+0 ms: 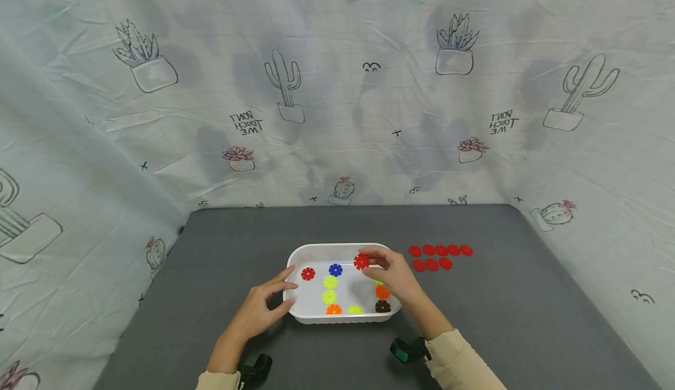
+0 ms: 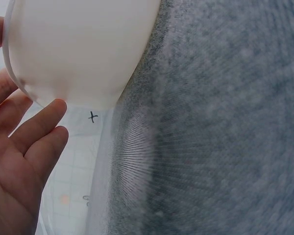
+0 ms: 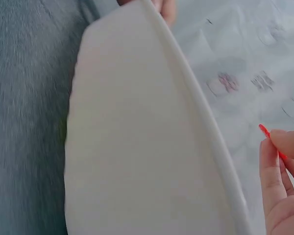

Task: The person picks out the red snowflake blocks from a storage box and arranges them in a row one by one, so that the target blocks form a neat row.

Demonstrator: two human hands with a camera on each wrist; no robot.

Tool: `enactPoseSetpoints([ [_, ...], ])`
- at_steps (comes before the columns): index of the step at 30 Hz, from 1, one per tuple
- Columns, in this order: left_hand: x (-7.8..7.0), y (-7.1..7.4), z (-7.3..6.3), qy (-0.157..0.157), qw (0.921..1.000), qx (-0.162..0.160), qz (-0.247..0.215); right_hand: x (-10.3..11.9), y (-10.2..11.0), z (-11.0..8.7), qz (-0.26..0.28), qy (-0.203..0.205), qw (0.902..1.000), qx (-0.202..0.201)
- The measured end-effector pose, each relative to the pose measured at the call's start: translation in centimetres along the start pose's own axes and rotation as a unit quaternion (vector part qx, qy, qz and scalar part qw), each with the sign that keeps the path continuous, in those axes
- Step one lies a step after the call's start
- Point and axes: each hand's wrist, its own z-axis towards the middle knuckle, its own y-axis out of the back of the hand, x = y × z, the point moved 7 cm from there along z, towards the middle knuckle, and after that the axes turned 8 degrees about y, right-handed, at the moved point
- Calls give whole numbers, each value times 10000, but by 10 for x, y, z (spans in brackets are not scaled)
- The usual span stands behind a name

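My right hand [image 1: 390,270] pinches a red flower-shaped disc [image 1: 361,262] between thumb and fingertips, over the right part of a white tray [image 1: 343,320]. In the right wrist view the disc [image 3: 263,130] appears edge-on, beyond the tray's rim. My left hand [image 1: 258,308] holds the tray's left end, its fingertips at the rim. The left wrist view shows some fingers [image 2: 44,120] by the outer wall. Inside the tray lie a red disc [image 1: 308,273], a blue disc [image 1: 335,270], several yellow discs [image 1: 329,297], orange discs [image 1: 334,309] and a dark brown disc [image 1: 382,306].
Several red discs [image 1: 440,250] lie in two rows on the grey table [image 1: 506,296], right of the tray. A white sheet [image 1: 337,97] printed with cactus drawings hangs behind the table and along its sides. Black wrist devices [image 1: 410,350] are on both wrists.
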Motion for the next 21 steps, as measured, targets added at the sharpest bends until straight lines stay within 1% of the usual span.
enactPoseSetpoints([
  [6,0,0,0,41,10000,-7,58,-3,37,-14,85,286,9983,-503],
  [10,0,1,0,22,10000,-18,28,-12,60,-23,218,311,9950,-924],
  [18,0,1,-1,-4,10000,0,-27,-38,105,-41,302,235,9838,-1752],
  [21,-1,1,0,-3,10000,-14,-39,-48,121,-46,217,39,9801,-1973],
])
